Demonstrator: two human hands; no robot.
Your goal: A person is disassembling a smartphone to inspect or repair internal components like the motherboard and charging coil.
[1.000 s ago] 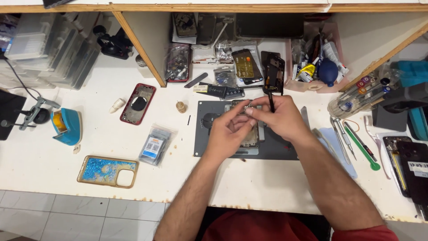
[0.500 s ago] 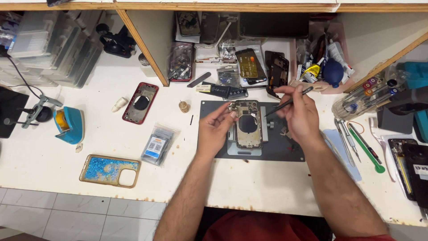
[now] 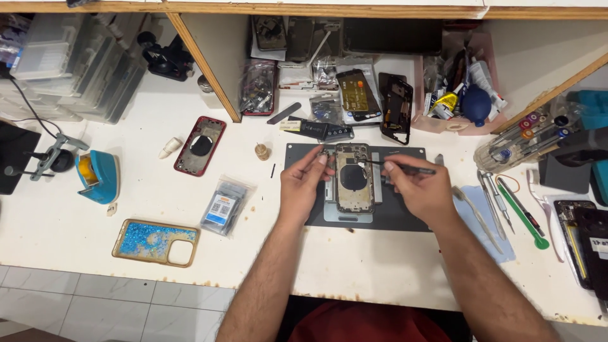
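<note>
An opened phone housing lies on a dark work mat in the middle of the white bench. My left hand rests at the housing's left edge, fingertips pinched at its upper left corner. My right hand holds thin black tweezers whose tip points left onto the upper part of the housing.
A red phone frame, a blue glitter case and a small parts bag lie left of the mat. A teal tool stands far left. Hand tools lie to the right. Phone parts crowd the shelf behind.
My hands have come apart and lowered onto the mat. The housing they covered is now in plain view, and the tweezers now lie level, pointing left into it.
</note>
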